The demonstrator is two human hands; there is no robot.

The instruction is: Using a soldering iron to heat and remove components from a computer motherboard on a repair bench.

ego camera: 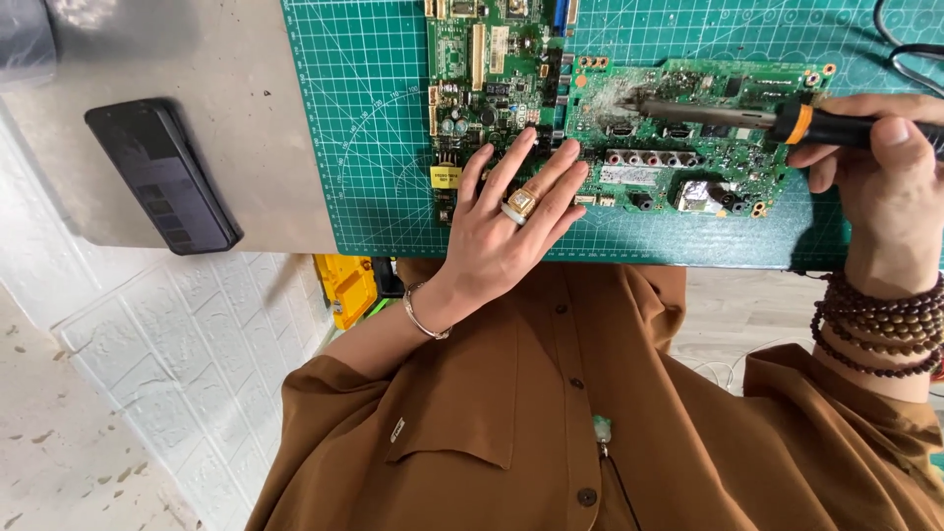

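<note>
Head view, looking down. The right hand (885, 187) is clenched around a soldering iron (777, 120) with a black handle and orange collar; its metal tip reaches away from the grip toward the person's left and meets a smoking spot on the right-hand circuit board (688, 147). The left hand (511, 226) lies flat and released, fingers spread, with its fingertips on the near edges of both boards, grasping nothing. Two green circuit boards lie side by side: the second board (482, 69) sits just left of the first and runs out of view at the top. Both rest on one green cutting mat (364, 147), whose near edge lies right below the left palm. Open mat extends left of the left hand. Beyond the mat's left edge, bare grey desk (226, 98) carries one dark flat device (162, 177) near its corner. A black cable (910, 49) loops above the right grip.
</note>
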